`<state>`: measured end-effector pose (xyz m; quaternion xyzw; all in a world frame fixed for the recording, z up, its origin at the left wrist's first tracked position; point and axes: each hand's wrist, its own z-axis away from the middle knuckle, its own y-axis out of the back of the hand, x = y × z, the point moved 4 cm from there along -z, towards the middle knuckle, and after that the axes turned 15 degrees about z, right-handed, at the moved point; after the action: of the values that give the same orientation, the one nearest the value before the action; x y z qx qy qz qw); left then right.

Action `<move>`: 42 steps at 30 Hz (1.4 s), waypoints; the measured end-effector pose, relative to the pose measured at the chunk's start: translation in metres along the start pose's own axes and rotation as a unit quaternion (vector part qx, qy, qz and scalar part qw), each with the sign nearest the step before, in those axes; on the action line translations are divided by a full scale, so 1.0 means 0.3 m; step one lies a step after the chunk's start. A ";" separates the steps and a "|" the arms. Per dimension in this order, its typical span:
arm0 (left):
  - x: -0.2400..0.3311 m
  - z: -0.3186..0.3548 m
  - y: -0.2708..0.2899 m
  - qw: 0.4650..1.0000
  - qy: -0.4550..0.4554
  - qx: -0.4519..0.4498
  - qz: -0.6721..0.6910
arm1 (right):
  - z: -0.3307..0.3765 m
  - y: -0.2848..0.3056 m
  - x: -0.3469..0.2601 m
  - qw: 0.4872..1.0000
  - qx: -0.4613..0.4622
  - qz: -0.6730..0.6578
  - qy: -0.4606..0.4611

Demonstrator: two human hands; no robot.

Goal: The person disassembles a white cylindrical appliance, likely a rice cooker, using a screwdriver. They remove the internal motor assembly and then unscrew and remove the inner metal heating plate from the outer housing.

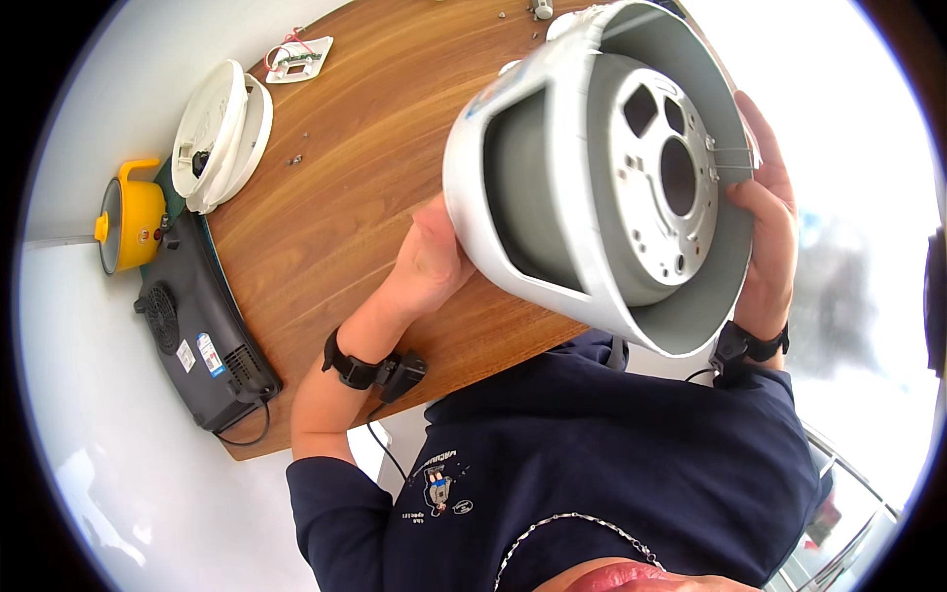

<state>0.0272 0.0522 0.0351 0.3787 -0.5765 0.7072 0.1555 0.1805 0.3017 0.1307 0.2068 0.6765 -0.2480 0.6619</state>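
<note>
Shell (552,109): white cooker housing, gutted, held tilted in the air above the worktop's (375,128) near edge. Its open base shows a grey perforated metal plate (656,183). Left hand (429,261) and right hand (764,212) both have fingers clasped on the rim. Risk, as judged: smooth curved wall and edge-only grips; a slip would drop it onto the worktop.

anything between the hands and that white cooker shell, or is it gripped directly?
Nothing visible. The left hand presses bare against one side of the white cooker shell, and the right hand grips the opposite rim. The shell is lifted above the wooden table.
</note>
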 end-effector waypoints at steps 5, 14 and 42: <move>0.013 -0.019 0.003 0.998 -0.050 -0.007 -0.028 | 0.001 0.102 0.039 0.995 0.054 -0.079 -0.039; 0.111 -0.046 0.074 0.978 -0.153 0.085 -0.114 | -0.062 0.222 -0.065 0.988 0.109 -0.104 0.026; 0.583 0.084 0.172 0.897 -0.408 0.052 0.162 | -0.152 -0.253 0.079 0.963 -0.119 0.142 0.195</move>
<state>-0.1139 -0.0240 0.1254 0.5430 -0.6050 0.5349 -0.2305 0.0972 0.2681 0.1118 0.2649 0.7807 -0.0243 0.5654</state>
